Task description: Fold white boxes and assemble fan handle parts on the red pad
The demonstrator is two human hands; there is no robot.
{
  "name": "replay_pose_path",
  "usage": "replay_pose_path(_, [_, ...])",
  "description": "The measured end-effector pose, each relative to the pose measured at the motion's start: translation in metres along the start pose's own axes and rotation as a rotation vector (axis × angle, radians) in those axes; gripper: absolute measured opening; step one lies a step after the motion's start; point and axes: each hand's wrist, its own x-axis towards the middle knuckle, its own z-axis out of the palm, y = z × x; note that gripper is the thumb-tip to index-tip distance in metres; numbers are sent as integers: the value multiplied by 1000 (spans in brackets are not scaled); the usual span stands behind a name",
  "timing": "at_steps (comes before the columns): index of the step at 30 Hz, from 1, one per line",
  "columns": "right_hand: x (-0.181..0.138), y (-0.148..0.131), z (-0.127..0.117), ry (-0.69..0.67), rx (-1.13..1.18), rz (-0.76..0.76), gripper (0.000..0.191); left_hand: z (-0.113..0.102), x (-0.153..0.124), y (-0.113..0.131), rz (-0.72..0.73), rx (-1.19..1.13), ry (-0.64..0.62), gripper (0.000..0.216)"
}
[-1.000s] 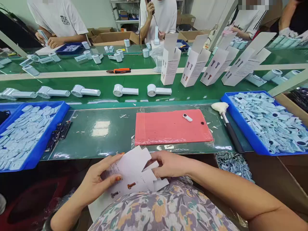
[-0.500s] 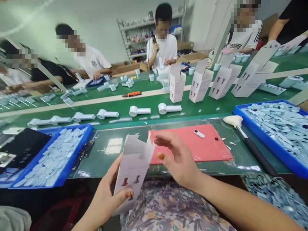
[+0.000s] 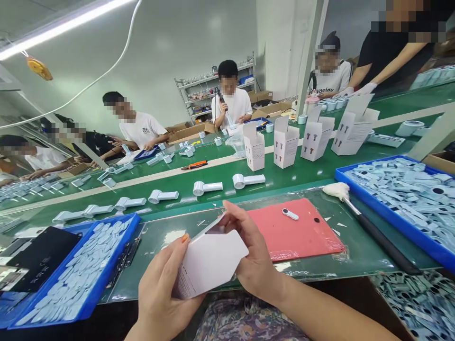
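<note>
White carton [image 3: 213,263]: far faces hidden, print on near face too small to read. Left hand [image 3: 161,284] clamped on carton's left side, some fingers out of sight. Right hand [image 3: 256,255] half curled at flap's right edge; thumb hidden, can't tell if pinching. Carton tilted, held at tabletop [image 3: 152,260] near edge, beside red mat [image 3: 284,237]. Right-hand blue tray [image 3: 391,217] cut off by frame.

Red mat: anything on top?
The red mat bears a small white piece and a dark round spot; the right hand hides its left end, so anything there is unseen.
</note>
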Motion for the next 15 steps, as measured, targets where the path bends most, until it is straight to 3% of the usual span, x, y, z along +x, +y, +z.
replay_pose_path(2, [2, 1, -5, -12, -85, 18, 67, 6, 1, 0, 36, -12, -1, 82])
replay_pose_path(8, [3, 0, -7, 4, -41, 60, 10, 19, 12, 4, 62, -115, 9, 94])
replay_pose_path(15, [21, -7, 6, 31, -66, 110, 9, 27, 43, 2, 129, -254, 9, 85])
